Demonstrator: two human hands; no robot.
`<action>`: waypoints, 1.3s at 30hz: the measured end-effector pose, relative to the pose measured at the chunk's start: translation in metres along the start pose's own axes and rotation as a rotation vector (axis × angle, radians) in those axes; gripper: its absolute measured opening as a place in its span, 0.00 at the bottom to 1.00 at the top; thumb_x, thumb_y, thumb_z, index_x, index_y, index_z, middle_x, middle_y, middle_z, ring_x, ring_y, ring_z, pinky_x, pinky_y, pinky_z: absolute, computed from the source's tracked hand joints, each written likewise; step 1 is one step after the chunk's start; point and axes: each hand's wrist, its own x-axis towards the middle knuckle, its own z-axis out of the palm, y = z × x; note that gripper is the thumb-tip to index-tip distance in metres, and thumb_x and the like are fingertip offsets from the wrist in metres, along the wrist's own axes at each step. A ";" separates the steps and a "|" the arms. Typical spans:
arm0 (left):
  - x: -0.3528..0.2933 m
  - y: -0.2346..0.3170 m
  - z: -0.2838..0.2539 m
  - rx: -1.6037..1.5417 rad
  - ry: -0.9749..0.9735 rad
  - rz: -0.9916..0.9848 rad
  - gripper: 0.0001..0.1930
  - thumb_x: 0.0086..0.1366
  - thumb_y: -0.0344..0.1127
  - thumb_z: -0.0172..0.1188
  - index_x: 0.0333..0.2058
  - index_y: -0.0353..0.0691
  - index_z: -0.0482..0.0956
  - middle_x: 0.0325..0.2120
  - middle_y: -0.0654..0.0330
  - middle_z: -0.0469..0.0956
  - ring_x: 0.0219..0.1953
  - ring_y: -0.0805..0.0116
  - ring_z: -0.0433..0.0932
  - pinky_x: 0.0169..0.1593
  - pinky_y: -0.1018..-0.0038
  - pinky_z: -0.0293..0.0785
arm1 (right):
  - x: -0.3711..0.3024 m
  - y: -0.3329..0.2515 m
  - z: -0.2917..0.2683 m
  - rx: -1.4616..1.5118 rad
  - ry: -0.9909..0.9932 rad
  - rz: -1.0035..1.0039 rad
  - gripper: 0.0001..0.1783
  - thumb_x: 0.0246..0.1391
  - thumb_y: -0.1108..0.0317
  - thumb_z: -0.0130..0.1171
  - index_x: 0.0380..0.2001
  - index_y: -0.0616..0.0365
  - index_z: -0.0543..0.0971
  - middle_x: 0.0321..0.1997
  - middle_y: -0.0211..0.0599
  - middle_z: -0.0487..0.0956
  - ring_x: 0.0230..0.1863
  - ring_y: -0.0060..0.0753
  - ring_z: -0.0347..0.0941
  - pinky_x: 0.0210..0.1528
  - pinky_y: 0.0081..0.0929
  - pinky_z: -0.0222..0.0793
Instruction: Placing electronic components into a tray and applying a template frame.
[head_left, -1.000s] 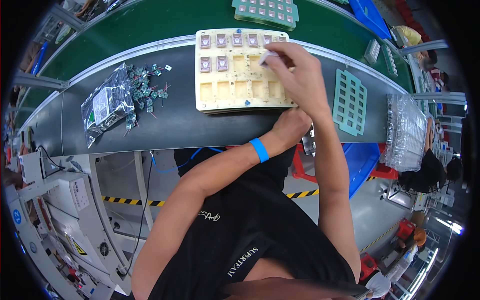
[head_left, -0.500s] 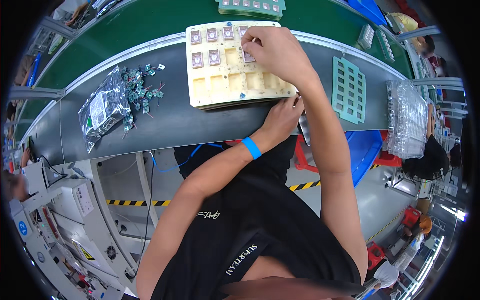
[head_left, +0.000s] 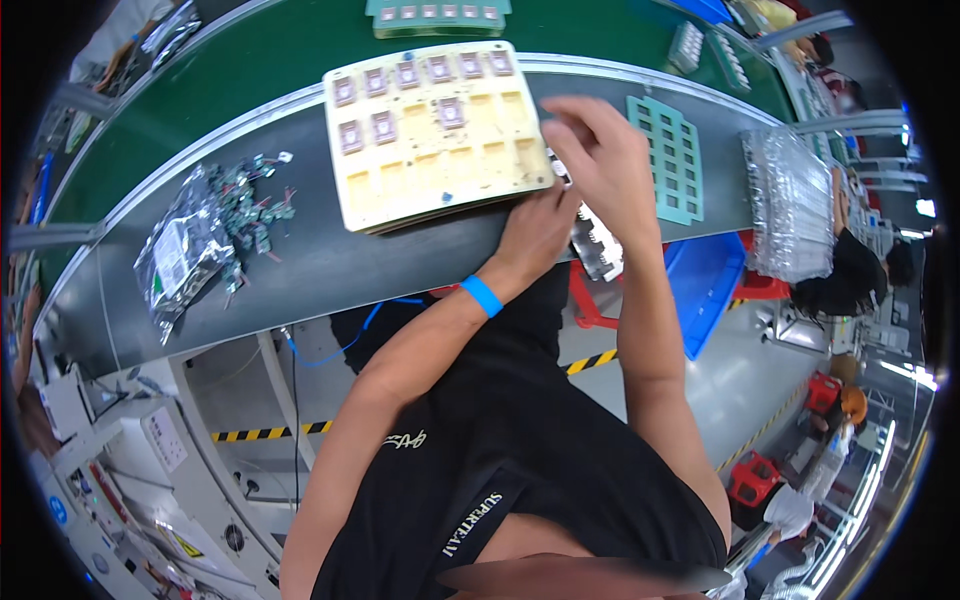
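Observation:
A cream tray (head_left: 430, 180) with rows of square pockets lies on the dark bench, on top of a stack. Small pinkish square parts (head_left: 451, 113) fill its far row and some of the middle row; the near row's pockets are bare. My left hand (head_left: 540, 228), with a blue band at the wrist, is closed on a dark-and-white slotted strip (head_left: 597, 247) at the tray's near right corner. Just right of the tray is my right hand (head_left: 605, 160), its thumb and forefinger apart with nothing seen between them. It hangs over the strip's far end, partly hiding it.
A silver bag (head_left: 185, 250) and a heap of small wired circuit boards (head_left: 255, 205) lie left. Right are a green slotted plate (head_left: 672, 160), clear plastic trays (head_left: 790, 205) and a blue bin (head_left: 703, 285). Beyond runs a green belt (head_left: 270, 70) carrying another loaded tray (head_left: 440, 18).
My right hand has left the middle row of the cream tray and moved right and nearer, over the strip. The strip shows more now. The whole view has shifted slightly.

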 end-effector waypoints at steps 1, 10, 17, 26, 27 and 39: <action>0.002 0.002 0.001 -0.018 -0.021 -0.016 0.11 0.57 0.26 0.56 0.40 0.38 0.72 0.34 0.52 0.72 0.34 0.50 0.77 0.35 0.61 0.77 | -0.019 0.016 -0.010 0.021 0.082 0.061 0.12 0.50 0.69 0.65 0.39 0.61 0.82 0.33 0.40 0.80 0.30 0.38 0.75 0.34 0.28 0.70; 0.005 0.005 -0.004 -0.017 -0.054 -0.047 0.08 0.55 0.25 0.58 0.33 0.39 0.68 0.33 0.51 0.70 0.37 0.49 0.76 0.38 0.59 0.76 | -0.110 0.061 -0.007 -0.295 -0.049 0.292 0.23 0.53 0.59 0.64 0.51 0.55 0.76 0.41 0.44 0.78 0.45 0.49 0.75 0.43 0.41 0.72; 0.005 0.007 -0.003 -0.046 -0.033 -0.019 0.08 0.55 0.23 0.58 0.31 0.38 0.68 0.31 0.51 0.70 0.35 0.48 0.74 0.38 0.57 0.74 | -0.122 0.058 0.001 -0.390 0.020 0.323 0.22 0.55 0.59 0.63 0.50 0.57 0.76 0.39 0.43 0.78 0.41 0.49 0.76 0.38 0.42 0.72; 0.007 0.006 -0.010 -0.027 -0.010 0.003 0.07 0.56 0.24 0.59 0.31 0.38 0.69 0.30 0.53 0.70 0.34 0.50 0.74 0.37 0.59 0.74 | -0.120 0.054 0.004 -0.415 0.031 0.350 0.21 0.56 0.57 0.62 0.50 0.56 0.76 0.39 0.42 0.78 0.40 0.48 0.77 0.36 0.41 0.73; 0.005 0.006 -0.008 -0.050 0.013 -0.017 0.06 0.56 0.24 0.59 0.30 0.38 0.70 0.30 0.55 0.70 0.34 0.51 0.74 0.36 0.60 0.75 | -0.121 0.054 0.004 -0.414 0.028 0.353 0.21 0.56 0.57 0.62 0.50 0.56 0.76 0.39 0.42 0.78 0.40 0.48 0.77 0.36 0.41 0.73; -0.001 0.007 -0.004 -0.209 -0.054 -0.155 0.10 0.60 0.26 0.62 0.39 0.35 0.72 0.36 0.50 0.76 0.37 0.48 0.77 0.40 0.59 0.74 | -0.132 0.051 0.006 -0.399 0.122 0.405 0.22 0.55 0.58 0.64 0.49 0.57 0.74 0.37 0.43 0.77 0.36 0.47 0.78 0.30 0.42 0.73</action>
